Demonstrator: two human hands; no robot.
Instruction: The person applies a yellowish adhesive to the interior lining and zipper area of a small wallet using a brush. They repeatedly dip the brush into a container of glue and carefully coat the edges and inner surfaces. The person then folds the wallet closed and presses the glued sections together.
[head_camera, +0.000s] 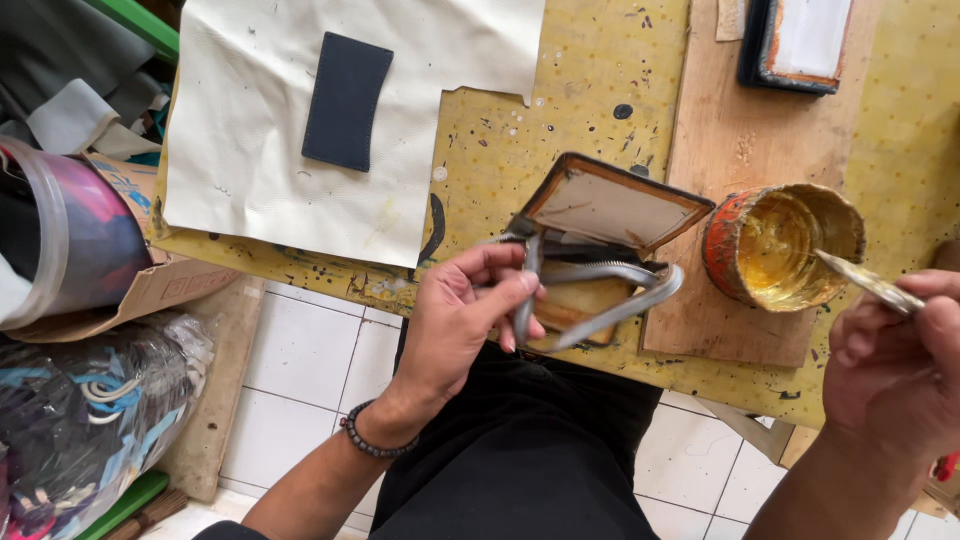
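Yellow glue fills the tin at three o'clock; our right hand grips the brush dipping there, while our left hand pinches the open purse frame at centre, steadying it above the worktop.

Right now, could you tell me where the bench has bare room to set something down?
Bare bench shows between the white sheet and the wooden board, and right of the board. It is crowded around the glue can, the left hand holding a grey strap, and the right hand.
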